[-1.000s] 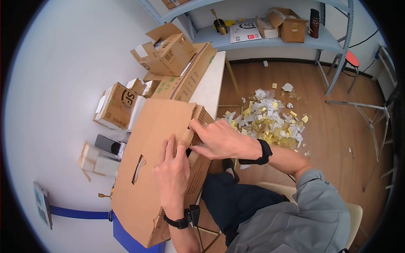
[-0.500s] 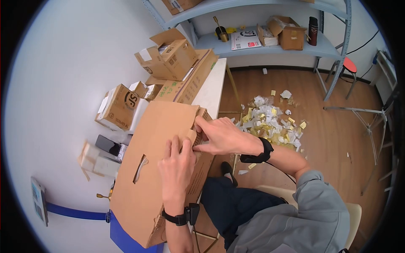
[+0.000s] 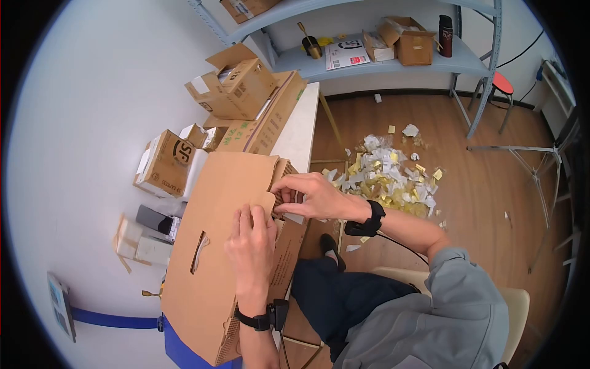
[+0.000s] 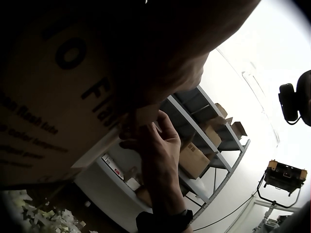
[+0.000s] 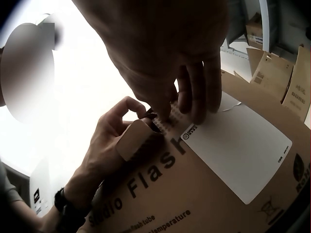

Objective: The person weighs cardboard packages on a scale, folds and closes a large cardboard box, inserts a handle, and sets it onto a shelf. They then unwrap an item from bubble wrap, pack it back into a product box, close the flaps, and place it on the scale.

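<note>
Bending close together, the fingers of the left hand (image 3: 251,246) lie on the broad top panel of the cardboard box (image 3: 200,307), the thumb curled round its edge beside a small cardboard tab (image 3: 265,199). The right hand (image 3: 316,195) has its thumb and forefinger bent at the opening next to that tab, tips a little apart; its other fingers hang loosely curled over the printed side. Whether the right fingertips pinch the cardboard I cannot tell.

The box sits at the near end of the white table (image 3: 301,138), in front of the seated person. In the head view its long axis runs from the bottom edge upward, leaning right, with the far end toward the flat carton (image 3: 261,132). The printed side, with "Studio Flash" and a white label (image 5: 238,150), faces the person; the hand slot (image 3: 200,252) is on the top panel.

The right hand's fingertips are partly hidden in the opening. In the left wrist view, the near hand is mostly dark and the box is cut off at the left; inside the box, nothing can be made out.
</note>
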`<move>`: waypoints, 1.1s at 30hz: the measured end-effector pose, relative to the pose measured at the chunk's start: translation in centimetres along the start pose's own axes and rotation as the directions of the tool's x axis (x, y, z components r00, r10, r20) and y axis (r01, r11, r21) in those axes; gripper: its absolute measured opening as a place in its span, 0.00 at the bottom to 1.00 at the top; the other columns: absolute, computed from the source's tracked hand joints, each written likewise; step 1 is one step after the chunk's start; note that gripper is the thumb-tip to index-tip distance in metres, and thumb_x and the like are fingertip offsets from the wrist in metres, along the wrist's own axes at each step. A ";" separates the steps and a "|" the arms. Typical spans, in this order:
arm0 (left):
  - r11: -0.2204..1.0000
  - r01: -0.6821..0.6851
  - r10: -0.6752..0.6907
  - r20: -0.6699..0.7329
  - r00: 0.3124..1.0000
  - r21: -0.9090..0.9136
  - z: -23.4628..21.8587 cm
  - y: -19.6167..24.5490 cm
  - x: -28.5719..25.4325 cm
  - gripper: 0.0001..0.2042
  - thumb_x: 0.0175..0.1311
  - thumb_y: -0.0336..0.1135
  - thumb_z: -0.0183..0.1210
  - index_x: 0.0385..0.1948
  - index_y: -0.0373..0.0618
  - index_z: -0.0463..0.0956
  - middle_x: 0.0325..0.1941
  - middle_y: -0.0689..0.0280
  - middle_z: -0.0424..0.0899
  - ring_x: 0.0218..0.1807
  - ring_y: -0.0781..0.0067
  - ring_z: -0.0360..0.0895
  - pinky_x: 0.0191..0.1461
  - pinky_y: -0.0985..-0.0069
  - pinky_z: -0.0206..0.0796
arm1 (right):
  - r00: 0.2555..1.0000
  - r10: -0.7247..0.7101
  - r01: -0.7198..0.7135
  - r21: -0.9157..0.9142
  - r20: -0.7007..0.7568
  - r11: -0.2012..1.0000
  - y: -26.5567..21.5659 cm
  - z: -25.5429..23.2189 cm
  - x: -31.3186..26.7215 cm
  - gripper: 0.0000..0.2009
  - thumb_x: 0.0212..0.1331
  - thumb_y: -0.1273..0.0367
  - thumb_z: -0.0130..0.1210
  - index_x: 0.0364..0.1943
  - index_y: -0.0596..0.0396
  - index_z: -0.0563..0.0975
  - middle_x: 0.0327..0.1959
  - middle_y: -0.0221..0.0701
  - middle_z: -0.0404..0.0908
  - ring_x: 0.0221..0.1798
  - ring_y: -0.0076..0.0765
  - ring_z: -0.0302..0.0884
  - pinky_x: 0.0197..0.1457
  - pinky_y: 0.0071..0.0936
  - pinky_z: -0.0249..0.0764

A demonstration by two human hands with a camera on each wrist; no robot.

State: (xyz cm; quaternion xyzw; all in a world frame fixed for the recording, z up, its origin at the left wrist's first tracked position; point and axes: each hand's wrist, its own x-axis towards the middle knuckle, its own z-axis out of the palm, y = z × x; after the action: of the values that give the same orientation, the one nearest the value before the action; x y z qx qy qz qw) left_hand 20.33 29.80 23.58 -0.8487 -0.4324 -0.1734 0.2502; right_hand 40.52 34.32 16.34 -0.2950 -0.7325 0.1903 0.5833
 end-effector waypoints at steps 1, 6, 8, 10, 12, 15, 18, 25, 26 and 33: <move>1.000 0.015 -0.015 0.035 0.999 0.012 -0.1 0.0 0.1 0.10 0.69 0.34 0.63 0.47 0.42 0.78 0.55 0.50 0.86 0.56 0.48 0.87 0.45 0.62 0.86 | 1.000 0.001 -0.001 0.001 -0.003 1.000 0.0 0.0 -0.1 0.20 0.57 0.70 0.75 0.53 0.55 0.82 0.31 0.29 0.83 0.30 0.27 0.82 0.32 0.25 0.80; 0.989 -0.070 0.073 -0.014 0.997 0.131 0.1 0.1 0.3 0.11 0.69 0.34 0.64 0.48 0.42 0.77 0.52 0.53 0.86 0.54 0.52 0.88 0.42 0.63 0.86 | 0.999 0.035 -0.035 0.023 -0.034 0.999 -0.1 0.4 -0.8 0.21 0.57 0.69 0.75 0.54 0.54 0.82 0.29 0.27 0.77 0.27 0.25 0.77 0.31 0.25 0.78; 0.981 -0.093 0.103 -0.053 0.993 0.169 0.1 0.2 0.3 0.11 0.68 0.33 0.65 0.47 0.42 0.76 0.50 0.57 0.87 0.52 0.57 0.88 0.38 0.65 0.85 | 0.999 0.040 -0.039 0.021 -0.025 0.999 -0.2 0.3 -0.8 0.21 0.57 0.68 0.75 0.53 0.54 0.82 0.29 0.27 0.78 0.27 0.25 0.77 0.31 0.25 0.78; 0.977 -0.104 0.118 -0.064 0.991 0.187 0.2 0.0 0.2 0.11 0.71 0.33 0.64 0.49 0.41 0.77 0.50 0.56 0.87 0.51 0.56 0.89 0.39 0.64 0.85 | 0.999 0.041 -0.041 0.021 -0.018 0.999 -0.1 0.4 -0.8 0.20 0.57 0.68 0.76 0.53 0.54 0.82 0.29 0.27 0.78 0.27 0.25 0.77 0.31 0.25 0.78; 0.981 -0.094 0.104 -0.051 0.993 0.170 0.3 -0.1 0.1 0.11 0.72 0.33 0.63 0.50 0.41 0.77 0.50 0.56 0.87 0.51 0.56 0.89 0.39 0.64 0.85 | 0.999 0.006 -0.005 0.029 -0.032 1.000 0.0 0.5 -0.7 0.20 0.57 0.67 0.76 0.52 0.53 0.82 0.29 0.28 0.78 0.27 0.26 0.78 0.30 0.26 0.77; 0.986 -0.077 0.086 -0.056 0.995 0.150 0.4 0.0 0.2 0.11 0.72 0.33 0.63 0.51 0.41 0.77 0.50 0.56 0.87 0.51 0.56 0.89 0.40 0.64 0.85 | 0.999 -0.031 0.030 -0.013 -0.035 0.999 0.2 0.4 -0.8 0.19 0.57 0.67 0.76 0.51 0.52 0.83 0.29 0.29 0.78 0.27 0.29 0.79 0.29 0.27 0.76; 0.983 -0.073 0.085 -0.063 0.994 0.170 0.2 0.3 0.3 0.10 0.73 0.32 0.62 0.51 0.42 0.77 0.51 0.56 0.87 0.50 0.56 0.89 0.40 0.64 0.86 | 0.987 -0.141 0.138 -0.053 -0.074 0.989 1.0 0.6 -0.5 0.18 0.58 0.63 0.74 0.51 0.48 0.82 0.28 0.28 0.76 0.26 0.33 0.79 0.28 0.32 0.75; 0.988 -0.058 0.069 -0.076 0.995 0.142 0.1 0.5 0.6 0.06 0.73 0.30 0.60 0.47 0.42 0.77 0.47 0.58 0.88 0.46 0.56 0.89 0.36 0.63 0.83 | 0.903 -0.403 0.430 -0.273 0.150 0.861 0.7 -1.7 -0.5 0.16 0.64 0.67 0.65 0.56 0.45 0.82 0.32 0.27 0.73 0.26 0.33 0.77 0.26 0.34 0.73; 0.988 -0.058 0.069 -0.074 0.995 0.141 0.1 0.5 0.6 0.06 0.73 0.30 0.60 0.47 0.42 0.77 0.47 0.58 0.88 0.46 0.56 0.89 0.36 0.63 0.83 | 0.893 -0.400 0.447 -0.324 0.205 0.834 0.7 -1.6 -0.4 0.18 0.64 0.69 0.63 0.58 0.44 0.80 0.34 0.28 0.74 0.26 0.34 0.77 0.26 0.34 0.73; 0.997 -0.015 0.022 -0.087 0.996 0.079 -0.3 0.7 0.9 0.04 0.75 0.30 0.59 0.45 0.43 0.77 0.42 0.58 0.87 0.37 0.55 0.88 0.33 0.61 0.79 | 0.847 -0.311 0.500 -0.450 0.430 0.740 -0.6 -2.8 0.6 0.22 0.66 0.68 0.60 0.65 0.43 0.75 0.36 0.30 0.72 0.30 0.35 0.80 0.27 0.33 0.74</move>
State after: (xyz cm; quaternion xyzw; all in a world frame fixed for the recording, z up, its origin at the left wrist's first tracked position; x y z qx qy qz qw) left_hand 21.38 29.94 24.09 -0.8338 -0.4196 -0.1912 0.3034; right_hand 43.04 34.11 17.86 -0.2436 -0.8884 -0.1142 0.3719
